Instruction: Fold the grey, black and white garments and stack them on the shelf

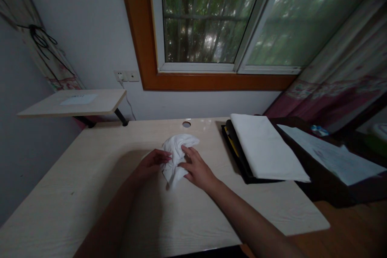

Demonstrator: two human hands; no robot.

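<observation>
A crumpled white cloth (175,147) lies bunched near the middle of the light wooden desk (90,193). At its left edge, my left hand (152,163) pinches the fabric between thumb and fingers. My right hand (196,168) grips the cloth from the right with curved fingers, the fingertips pressed into its folds. One corner of the cloth hangs toward me between the two hands. Part of the fabric is hidden behind my fingers.
On the right, a folded white sheet (266,147) rests on a black folder-like item (234,149). A small raised shelf (105,107) stands at the back left. A round cable hole (186,124) sits near the desk's back edge, below the window (208,16).
</observation>
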